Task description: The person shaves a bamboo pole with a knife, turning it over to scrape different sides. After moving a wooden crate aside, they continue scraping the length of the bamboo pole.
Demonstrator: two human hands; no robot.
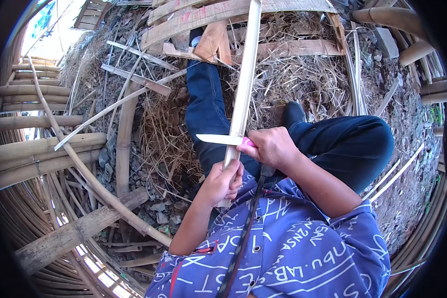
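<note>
My left hand is wrapped round the lower end of a long, pale bamboo strip, which runs up and away from my lap. In my right hand is a knife with a pink handle, held with its blade pointing left. The blade lies across the strip, just above my left hand. Fingers of the right hand hide part of the handle. My legs in dark jeans are spread on both sides of the strip.
Curved wooden slats lie ahead, beyond straw and shavings on the ground. Thick bamboo poles are stacked at the left, with a long thin pole slanting over them. More bamboo stands at the right.
</note>
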